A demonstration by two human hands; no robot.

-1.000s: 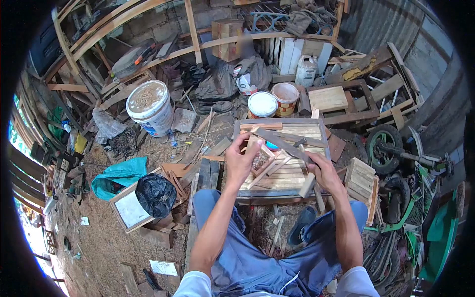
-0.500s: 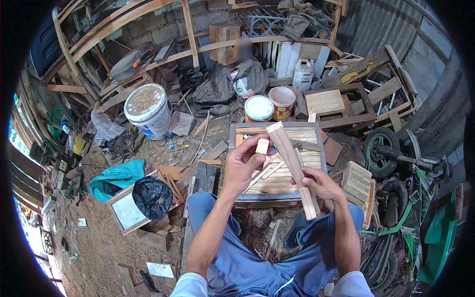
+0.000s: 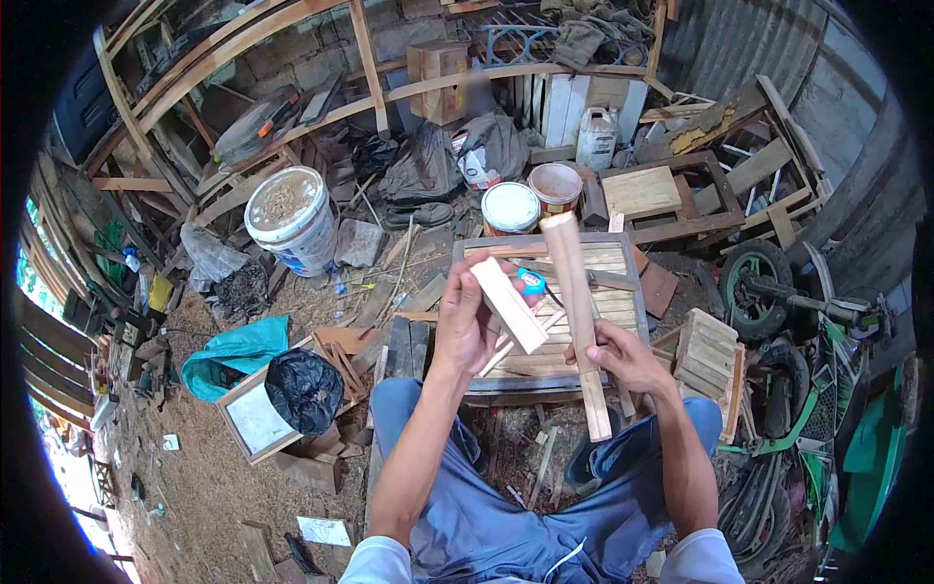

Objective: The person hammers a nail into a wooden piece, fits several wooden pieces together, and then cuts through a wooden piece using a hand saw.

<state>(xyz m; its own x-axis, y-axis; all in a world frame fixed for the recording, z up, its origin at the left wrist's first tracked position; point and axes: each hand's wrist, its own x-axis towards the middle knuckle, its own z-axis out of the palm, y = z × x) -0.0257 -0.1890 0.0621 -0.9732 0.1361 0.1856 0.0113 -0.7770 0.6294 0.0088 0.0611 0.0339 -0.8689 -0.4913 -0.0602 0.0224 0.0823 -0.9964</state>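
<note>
My left hand (image 3: pixel 465 316) is closed around a short pale wooden block (image 3: pixel 510 305), which is tilted with one broad face toward me. In my right hand (image 3: pixel 623 357) is a longer wooden leg (image 3: pixel 572 282), held near its lower part. The leg stands nearly upright, its thicker end up and its narrower end down by my knee. Both pieces are above a low slatted wooden table (image 3: pixel 613 308), apart from each other. Behind the block lies a small blue object (image 3: pixel 531 282) whose kind I cannot make out. Thin wood strips lie on the slats, partly hidden.
Two paint cans (image 3: pixel 510 207) (image 3: pixel 556 188) stand beyond the table. A large white bucket (image 3: pixel 292 219) is at the left, near a box with a black plastic bag (image 3: pixel 304 389). To the right are a slatted wooden piece (image 3: pixel 707 355) and a small wheel (image 3: pixel 754 287).
The block in my left hand has turned from end-on to lengthwise, showing its long face. The leg in my right hand has swung more upright. The blue object is now more visible.
</note>
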